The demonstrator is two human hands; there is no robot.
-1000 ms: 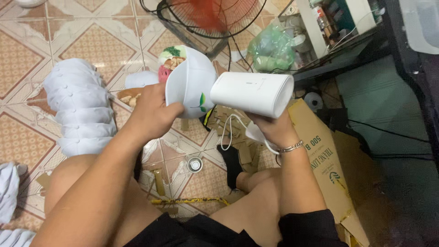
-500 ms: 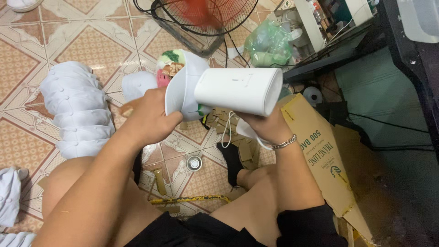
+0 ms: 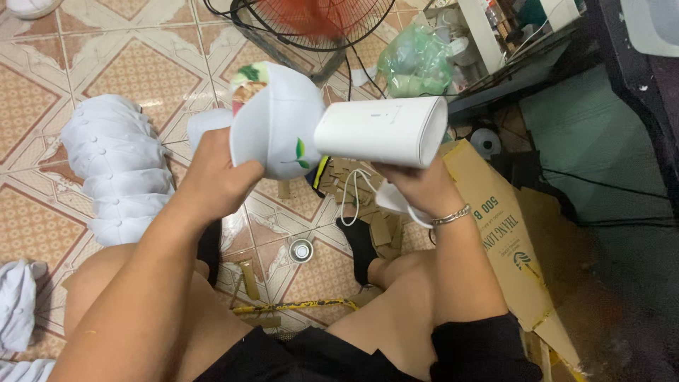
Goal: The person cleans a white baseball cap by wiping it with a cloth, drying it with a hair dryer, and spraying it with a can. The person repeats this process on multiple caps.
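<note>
Seated on a patterned tile floor (image 3: 42,85) with your bare knees drawn up, you hold your work just above them: your left hand (image 3: 212,180) has its grip closed on a white cap (image 3: 276,131) bearing a small green leaf mark, and your right hand (image 3: 417,187) has its grip closed around the handle of a white handheld appliance (image 3: 382,131), whose nozzle touches the cap. Below lie cardboard scraps and a flattened cardboard box (image 3: 509,233). A row of stacked white caps (image 3: 117,170) rests at left; beyond stand a floor fan (image 3: 311,21) and a green plastic bag (image 3: 414,60).
</note>
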